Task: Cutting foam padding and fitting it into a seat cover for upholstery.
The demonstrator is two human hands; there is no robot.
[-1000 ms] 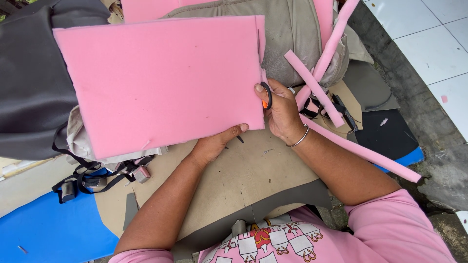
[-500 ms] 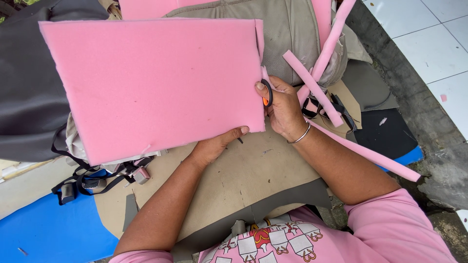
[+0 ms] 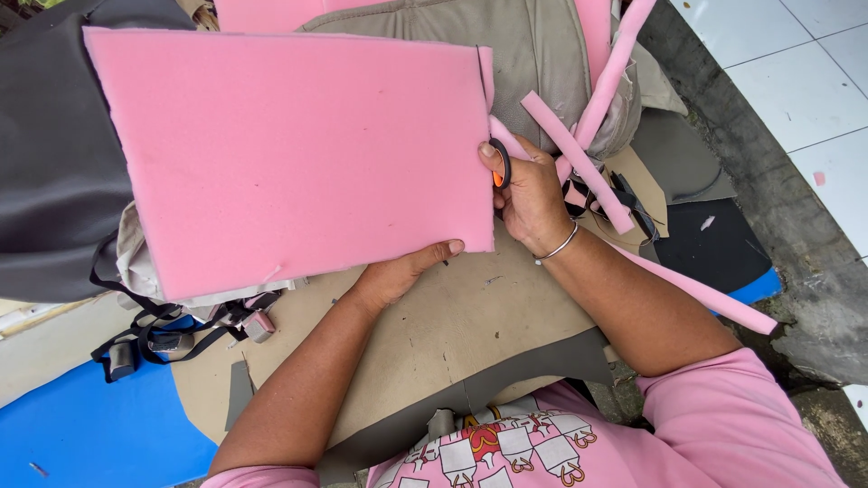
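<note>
Spread across the floor is a beige sheet of upholstery material (image 3: 452, 334), with a blue mat (image 3: 81, 434) showing at the lower left and white floor tiles (image 3: 787, 81) beyond a rough concrete edge at the upper right. Over the beige sheet a large pink foam sheet (image 3: 289, 154) is held up flat toward the camera, filling much of the upper left of the view. The left hand (image 3: 398, 271) grips the foam's lower right edge, thumb on the front face and fingers hidden behind it, closed on the foam. The right hand (image 3: 533, 199) is just beside the foam's right edge, its fingers wrapped shut around a pair of scissors (image 3: 497, 167) with an orange and black handle; the blades are hidden, so how far they are parted cannot be told. A thin strip of foam stands partly cut away along the sheet's upper right edge. A silver bangle (image 3: 556, 246) sits on the right wrist. Several long pink foam strips (image 3: 579, 163) lie crossed just right of that hand, over a grey-beige seat cover (image 3: 533, 54). Dark grey fabric (image 3: 45, 172) lies at the far left, with black straps and buckles (image 3: 163, 334) below the foam's lower left corner.
</note>
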